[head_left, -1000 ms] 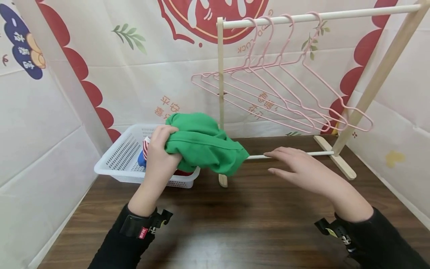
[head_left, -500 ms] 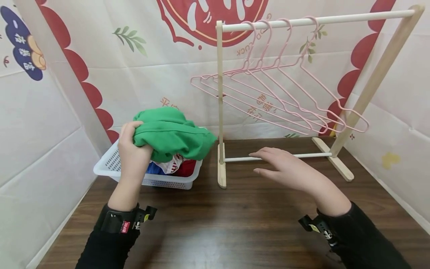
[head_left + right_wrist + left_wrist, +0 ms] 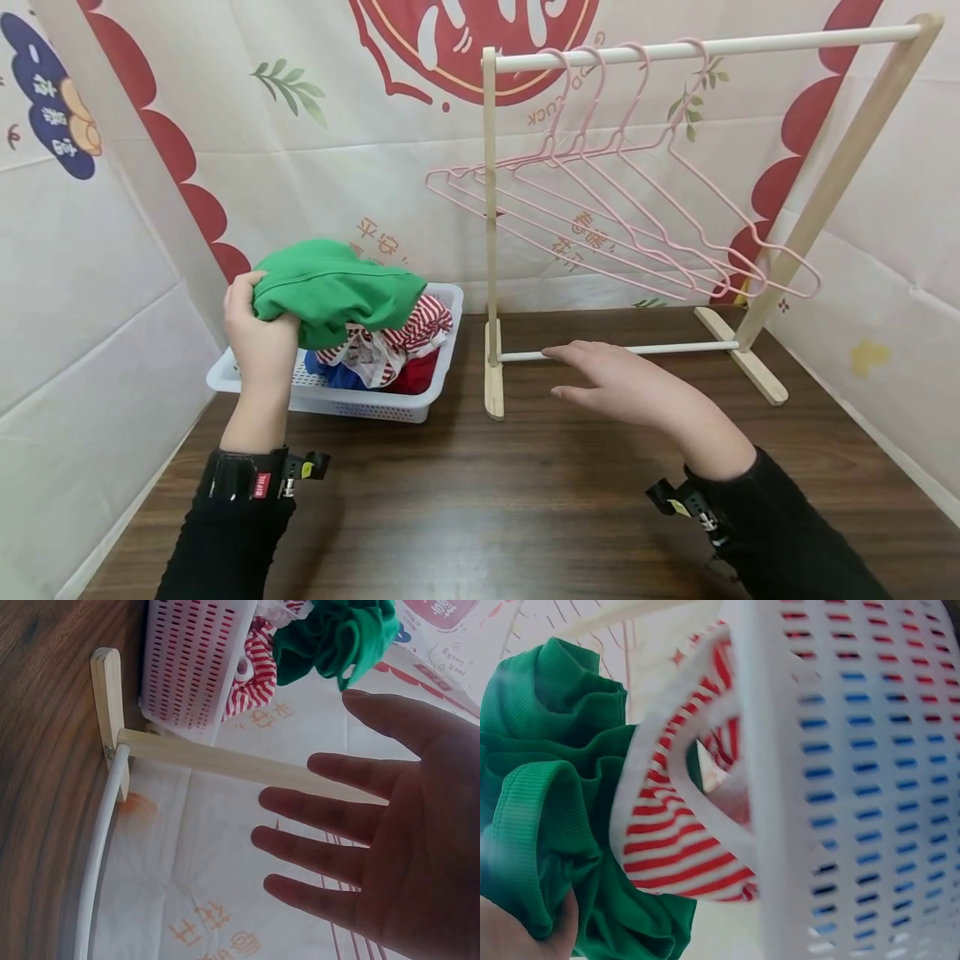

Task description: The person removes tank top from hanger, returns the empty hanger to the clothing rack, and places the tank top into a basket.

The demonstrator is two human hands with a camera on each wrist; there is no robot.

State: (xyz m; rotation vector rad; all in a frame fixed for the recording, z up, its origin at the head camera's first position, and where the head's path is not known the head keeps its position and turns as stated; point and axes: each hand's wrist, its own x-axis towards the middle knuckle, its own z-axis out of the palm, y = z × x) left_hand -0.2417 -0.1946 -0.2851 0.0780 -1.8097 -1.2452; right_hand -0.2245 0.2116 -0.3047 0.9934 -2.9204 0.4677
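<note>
A bunched green garment [image 3: 337,292] with ribbed edges is gripped by my left hand [image 3: 258,337], held above the left part of the white basket [image 3: 390,407]. In the left wrist view, the thumb presses into folds of the green cloth [image 3: 547,817]. Inside the basket lie a red-and-white striped garment [image 3: 423,325], a blue cloth [image 3: 341,377] and a red cloth [image 3: 414,375]. The striped one bulges over the basket's rim in the left wrist view. My right hand [image 3: 630,387] hovers over the table, holding nothing; its fingers are spread and straight in the right wrist view.
A wooden rack with a white top rail [image 3: 787,40] stands at the back right. Several pink hangers [image 3: 637,225] hang from it. Its left post [image 3: 491,208] rises close beside the basket, and a low white bar [image 3: 675,347] runs between its feet.
My left hand has carried the green garment leftward, from beside the rack's post to over the basket, uncovering the striped garment. My right hand has drifted left, still holding nothing.
</note>
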